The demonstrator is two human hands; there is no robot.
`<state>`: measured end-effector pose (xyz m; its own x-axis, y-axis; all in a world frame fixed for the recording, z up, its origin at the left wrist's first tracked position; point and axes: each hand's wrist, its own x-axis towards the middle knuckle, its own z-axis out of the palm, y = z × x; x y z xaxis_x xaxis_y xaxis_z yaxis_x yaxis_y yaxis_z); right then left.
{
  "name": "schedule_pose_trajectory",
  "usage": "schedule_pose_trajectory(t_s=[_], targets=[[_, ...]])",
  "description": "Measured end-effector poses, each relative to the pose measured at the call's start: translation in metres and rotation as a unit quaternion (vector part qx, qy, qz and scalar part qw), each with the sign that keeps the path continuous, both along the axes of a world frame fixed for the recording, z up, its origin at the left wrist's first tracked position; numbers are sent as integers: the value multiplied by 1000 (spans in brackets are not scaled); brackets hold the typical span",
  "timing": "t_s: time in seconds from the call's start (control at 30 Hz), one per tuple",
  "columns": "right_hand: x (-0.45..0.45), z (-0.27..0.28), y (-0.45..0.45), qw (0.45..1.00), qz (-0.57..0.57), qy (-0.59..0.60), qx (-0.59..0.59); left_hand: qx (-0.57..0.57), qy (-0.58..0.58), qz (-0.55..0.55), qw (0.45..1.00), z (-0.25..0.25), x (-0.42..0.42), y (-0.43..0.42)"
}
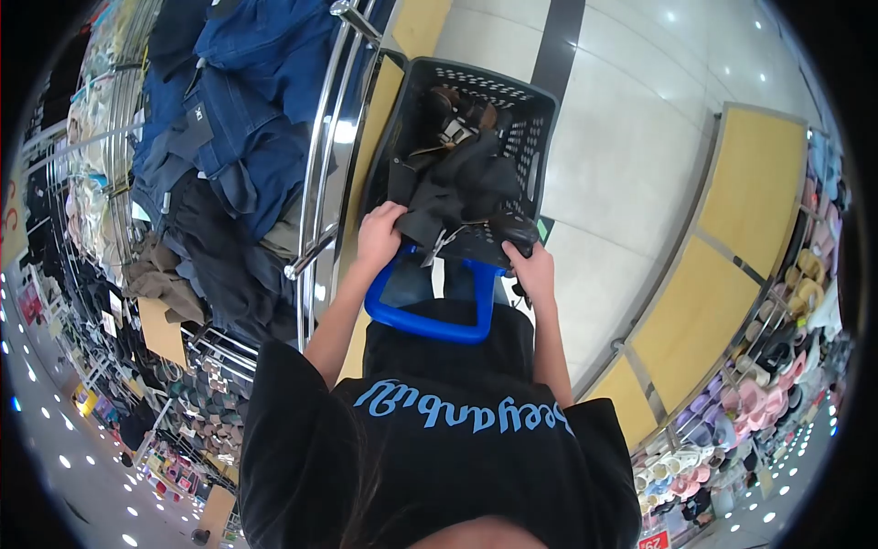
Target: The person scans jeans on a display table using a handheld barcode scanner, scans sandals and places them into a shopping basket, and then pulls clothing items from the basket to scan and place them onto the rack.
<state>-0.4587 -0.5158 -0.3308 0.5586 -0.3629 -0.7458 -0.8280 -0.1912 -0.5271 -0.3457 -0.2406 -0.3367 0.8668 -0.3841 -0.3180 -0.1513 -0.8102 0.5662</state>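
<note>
A dark shopping basket (541, 128) with a blue handle (425, 327) stands in front of my body. Dark clothing (457, 183) and a brown item (476, 113) lie inside it. At the basket's near left corner, my left hand (380, 240) is closed on the edge of the dark clothing. My right hand (533, 271) is at the near right corner, its fingers closed round a black item (514, 232) that I cannot make out clearly. The blue handle hangs down toward my black shirt, between my forearms.
On the left, a metal rail (315, 156) borders a rack with blue and dark jeans (242, 119). Wooden shelf tops (745, 188) run along the right, beside slippers (759, 398). Pale floor tiles (631, 137) lie between basket and shelf.
</note>
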Motion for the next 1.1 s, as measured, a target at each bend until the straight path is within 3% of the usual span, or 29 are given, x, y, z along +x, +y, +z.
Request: schedule_pose_trajectory(t_s=[0.13, 0.17, 0.3, 0.37, 0.4, 0.47, 0.57, 0.67, 0.7, 0.8, 0.93, 0.97, 1.1], targets=[[6, 3, -6, 999, 25, -22, 16, -189, 44, 73, 978, 14, -10, 12], [12, 8, -8, 999, 30, -6, 32, -263, 86, 105, 955, 32, -9, 7], [42, 42, -11, 945, -82, -167, 271, -476, 236, 137, 836, 97, 10, 3], [63, 76, -17, 931, -42, -193, 307, -567, 297, 133, 757, 124, 20, 1], [73, 94, -21, 923, -22, -206, 325, -564, 292, 124, 763, 140, 24, -3], [87, 130, -24, 893, -1, -245, 376, -605, 374, 175, 681, 162, 37, -9], [100, 183, -20, 851, 13, -329, 409, -514, 268, 203, 789, 193, 49, -21], [96, 219, -12, 856, 73, -383, 340, -385, 144, 88, 907, 219, 69, -45], [94, 233, -12, 851, 93, -355, 374, -355, 115, 83, 924, 218, 72, -50], [98, 259, 12, 813, 183, -471, 288, -422, 156, 84, 889, 241, 63, -68], [107, 249, 18, 828, 259, -426, 255, -427, 240, 58, 870, 251, 66, -67], [108, 253, 17, 856, 248, -357, 279, -426, 233, 53, 873, 251, 67, -64], [115, 247, 16, 863, 268, -375, 208, -390, 195, 4, 900, 244, 61, -50]])
